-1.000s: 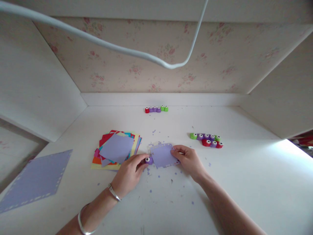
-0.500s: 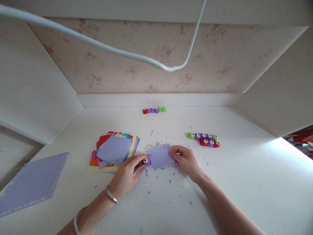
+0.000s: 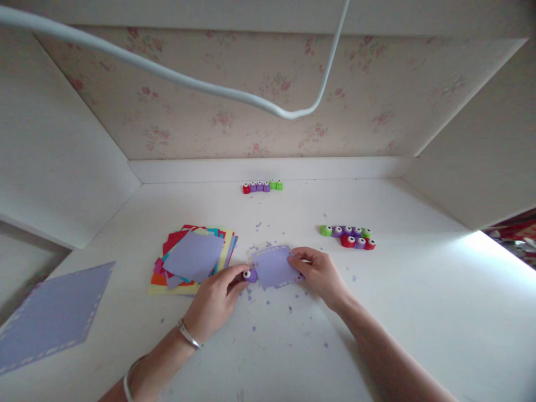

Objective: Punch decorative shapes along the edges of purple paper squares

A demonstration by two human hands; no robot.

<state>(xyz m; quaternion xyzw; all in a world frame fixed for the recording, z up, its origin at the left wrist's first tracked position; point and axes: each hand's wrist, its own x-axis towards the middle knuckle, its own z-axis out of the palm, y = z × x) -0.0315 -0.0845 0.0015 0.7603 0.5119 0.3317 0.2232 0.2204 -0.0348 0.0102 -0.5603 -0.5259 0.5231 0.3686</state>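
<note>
Between the thumb and fingers of my left hand (image 3: 218,298) is a small purple craft punch (image 3: 250,275) with a white and black top. It sits at the left edge of a purple paper square (image 3: 274,268), whose borders have punched holes. My right hand (image 3: 320,276) pinches that square at its right edge. Tiny purple paper cutouts (image 3: 254,329) lie scattered around the square. Just left of the punch is a stack of coloured paper (image 3: 195,257), with a purple sheet on top.
A large purple sheet (image 3: 58,318) with punched edges lies at the far left. Several punches (image 3: 347,241) stand in two rows at the right, and another row (image 3: 259,187) is near the back wall. A white cable (image 3: 188,81) hangs across the top.
Both hands keep their hold on the punch and the paper square, with almost no movement. The whole view has shifted very slightly.
</note>
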